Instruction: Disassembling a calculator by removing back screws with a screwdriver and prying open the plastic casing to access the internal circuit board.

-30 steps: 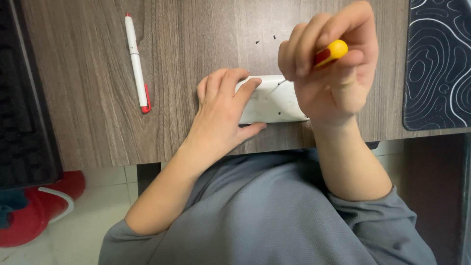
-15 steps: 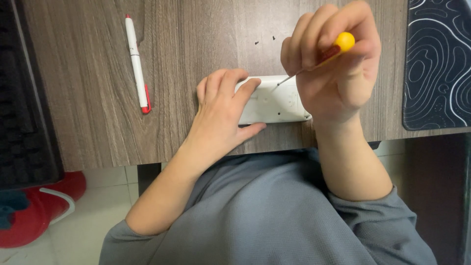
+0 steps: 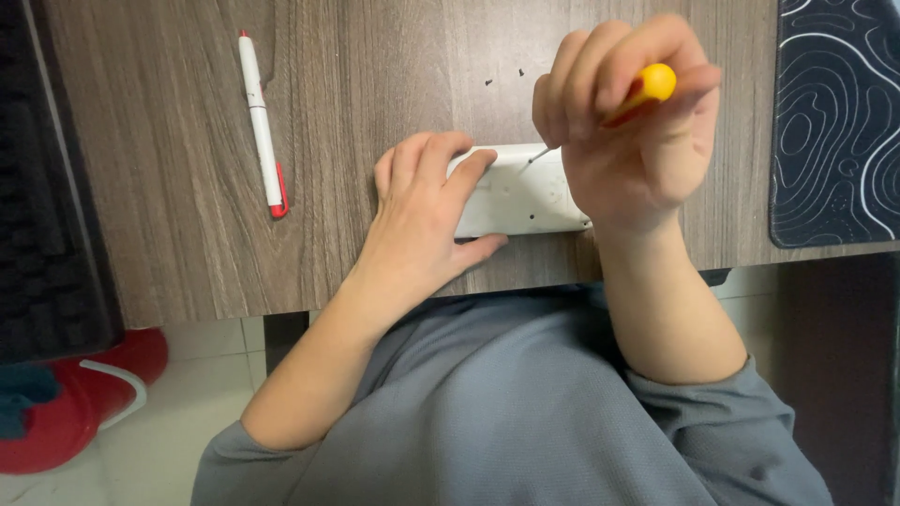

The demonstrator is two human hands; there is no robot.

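A white rectangular plastic device [image 3: 520, 192] lies near the front edge of a wood-grain desk [image 3: 375, 75]. My left hand [image 3: 424, 211] rests on its left end, fingers over the top and thumb against the near side, holding it down. My right hand [image 3: 630, 117] grips a small screwdriver with a red and yellow handle [image 3: 652, 84]. Its thin metal tip [image 3: 536, 156] touches the top face of the white device. The right end of the device is hidden behind my right hand.
A white pen with a red cap [image 3: 261, 122] lies on the desk at the left. A black mat with white contour lines [image 3: 834, 112] covers the desk's right part. Tiny dark specks [image 3: 504, 78] lie beyond the device. A dark keyboard [image 3: 37, 187] sits far left, a red object [image 3: 84, 403] on the floor.
My right hand has turned the screwdriver, and the yellow handle end has shifted slightly right and up. My left hand and the white device have stayed in place.
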